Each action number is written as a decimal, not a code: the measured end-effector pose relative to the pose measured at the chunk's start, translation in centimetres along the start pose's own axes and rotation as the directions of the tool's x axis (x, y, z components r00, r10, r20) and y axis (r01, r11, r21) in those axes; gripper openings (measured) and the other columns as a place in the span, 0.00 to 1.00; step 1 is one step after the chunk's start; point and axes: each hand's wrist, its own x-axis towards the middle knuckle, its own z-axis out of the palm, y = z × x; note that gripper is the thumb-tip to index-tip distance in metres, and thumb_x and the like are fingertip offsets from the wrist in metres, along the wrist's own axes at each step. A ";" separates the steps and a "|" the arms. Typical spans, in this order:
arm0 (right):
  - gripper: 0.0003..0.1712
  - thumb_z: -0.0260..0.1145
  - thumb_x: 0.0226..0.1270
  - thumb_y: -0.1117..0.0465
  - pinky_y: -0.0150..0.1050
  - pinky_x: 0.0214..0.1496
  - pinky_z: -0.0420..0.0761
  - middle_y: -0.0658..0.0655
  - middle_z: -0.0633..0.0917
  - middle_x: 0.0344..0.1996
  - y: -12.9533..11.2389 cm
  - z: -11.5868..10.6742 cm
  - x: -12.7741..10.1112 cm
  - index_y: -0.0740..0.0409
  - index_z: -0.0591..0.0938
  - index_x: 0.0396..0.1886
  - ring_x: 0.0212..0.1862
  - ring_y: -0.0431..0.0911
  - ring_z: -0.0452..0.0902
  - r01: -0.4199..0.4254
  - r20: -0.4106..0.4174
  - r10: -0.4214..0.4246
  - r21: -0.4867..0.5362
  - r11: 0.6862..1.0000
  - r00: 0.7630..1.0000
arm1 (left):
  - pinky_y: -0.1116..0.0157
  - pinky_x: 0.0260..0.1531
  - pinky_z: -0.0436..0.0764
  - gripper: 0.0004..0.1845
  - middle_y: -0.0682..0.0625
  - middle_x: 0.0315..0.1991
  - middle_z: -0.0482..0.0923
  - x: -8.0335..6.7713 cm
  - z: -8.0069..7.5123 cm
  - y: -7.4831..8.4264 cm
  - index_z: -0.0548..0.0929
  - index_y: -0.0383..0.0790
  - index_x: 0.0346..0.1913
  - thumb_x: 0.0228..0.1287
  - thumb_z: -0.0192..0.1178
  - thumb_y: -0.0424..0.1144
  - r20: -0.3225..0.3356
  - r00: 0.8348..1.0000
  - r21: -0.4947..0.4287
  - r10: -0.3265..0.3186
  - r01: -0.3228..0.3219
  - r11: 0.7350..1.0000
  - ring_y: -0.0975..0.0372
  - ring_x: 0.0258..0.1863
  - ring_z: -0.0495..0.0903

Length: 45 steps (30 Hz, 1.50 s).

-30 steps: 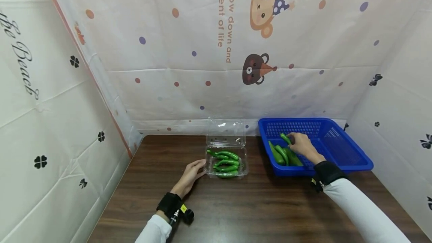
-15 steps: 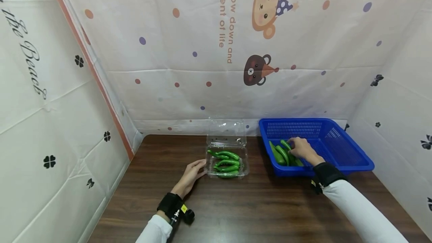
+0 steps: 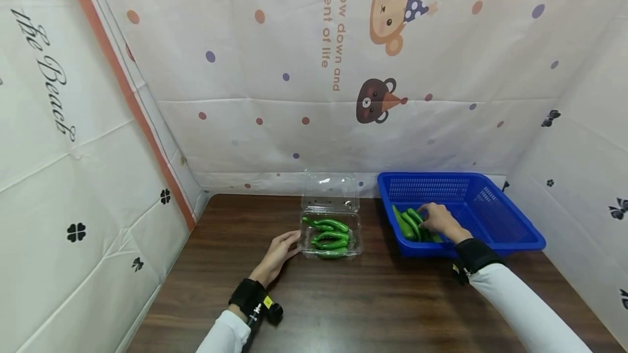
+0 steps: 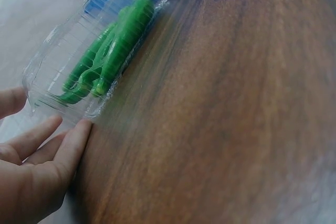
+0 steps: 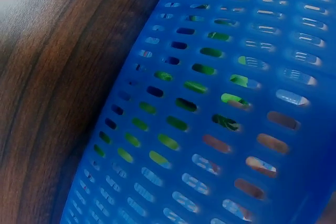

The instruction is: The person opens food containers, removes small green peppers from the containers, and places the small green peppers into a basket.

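The clear plastic box (image 3: 330,233) sits on the brown surface (image 3: 343,298), its lid (image 3: 330,192) hinged up and leaning toward the patterned backdrop (image 3: 294,70). Several green peppers (image 3: 330,231) lie inside it. The left hand (image 3: 277,255) rests on the surface just left of the box, with straight, relaxed fingers (image 4: 73,140) touching the box's near left corner; in the left wrist view the fingertips meet the clear wall (image 4: 63,85) and the thumb lies apart beside it. It holds nothing.

To the right of the box, close to it but not touching, stands a blue slotted basket (image 3: 490,233). More green peppers (image 3: 407,222) lie in a bunch against the basket's left wall, the side nearest the box. The right hand (image 3: 439,219) is inside the basket, on top of this bunch, with its fingers bent down over the peppers; whether it pinches one or only touches them cannot be told from the head view. The right wrist view shows only the basket's slotted wall (image 5: 220,103) from outside, with green and skin tones glimpsed through the slots, and the surface (image 5: 52,103) below it.

Both forearms wear white sleeves with black wrist bands (image 3: 247,296).
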 end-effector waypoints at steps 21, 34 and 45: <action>0.28 0.66 0.72 0.61 0.38 0.21 0.80 0.74 0.87 0.42 -1.0 -1.1 -0.7 0.77 0.75 0.64 0.24 0.51 0.83 0.021 -0.089 -0.021 -0.001 1.000 0.996 | 0.48 0.74 0.74 0.29 0.31 0.77 0.59 0.0 0.0 -0.2 0.66 0.28 0.74 0.81 0.52 0.45 -0.003 1.000 -0.004 0.003 -0.003 1.000 0.40 0.77 0.59; 0.25 0.68 0.71 0.59 0.44 0.25 0.84 0.75 0.86 0.45 -3.0 -3.2 -0.8 0.72 0.79 0.61 0.35 0.59 0.86 0.088 -0.306 -0.114 -0.100 0.991 0.945 | 0.49 0.74 0.74 0.30 0.31 0.77 0.59 0.2 0.4 -0.1 0.66 0.27 0.74 0.81 0.52 0.45 0.006 1.000 -0.015 0.009 -0.009 1.000 0.40 0.78 0.59; 0.24 0.68 0.71 0.61 0.53 0.33 0.90 0.74 0.85 0.51 -5.3 -3.1 -0.6 0.68 0.79 0.63 0.42 0.62 0.88 0.198 -0.428 -0.230 -0.118 0.973 0.874 | 0.50 0.73 0.76 0.29 0.32 0.76 0.60 0.0 0.4 -0.2 0.68 0.28 0.73 0.81 0.52 0.46 -0.011 1.000 -0.013 0.016 -0.016 1.000 0.40 0.77 0.61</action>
